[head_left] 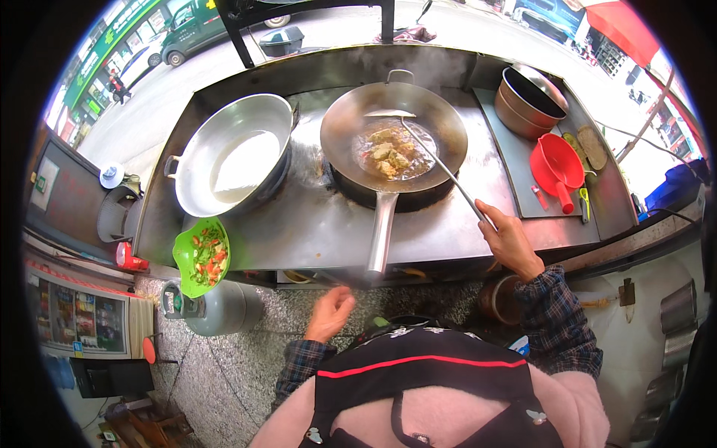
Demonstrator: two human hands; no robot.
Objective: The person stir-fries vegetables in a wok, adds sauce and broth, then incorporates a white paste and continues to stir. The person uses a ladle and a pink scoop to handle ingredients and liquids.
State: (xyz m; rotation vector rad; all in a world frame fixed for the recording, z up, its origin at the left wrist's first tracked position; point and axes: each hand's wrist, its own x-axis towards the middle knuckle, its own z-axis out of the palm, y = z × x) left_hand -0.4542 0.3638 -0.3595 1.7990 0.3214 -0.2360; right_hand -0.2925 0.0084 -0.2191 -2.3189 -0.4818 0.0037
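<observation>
A long-handled metal wok utensil (448, 173) is gripped near its upper end by my right hand (511, 240). Its pale head, seen edge-on, rests inside the steel wok (343, 131), toward the far side. Browned pieces of food (390, 157) sit in bubbling oil at the wok's bottom, with steam above. The wok's metal handle (383, 231) points toward me. Below and left of its end is my left hand (331, 313), fingers curled in, apart from the handle, with nothing visible in them. A dark blur lies between hand and handle.
A large silver pan (198, 153) with clear liquid stands left; before it sits a green bowl (202, 257) of chopped vegetables. At right are a deep pot (523, 104), a red ladle-like scoop (558, 160) and a green-handled peeler (584, 203). A gas cylinder (231, 310) stands below.
</observation>
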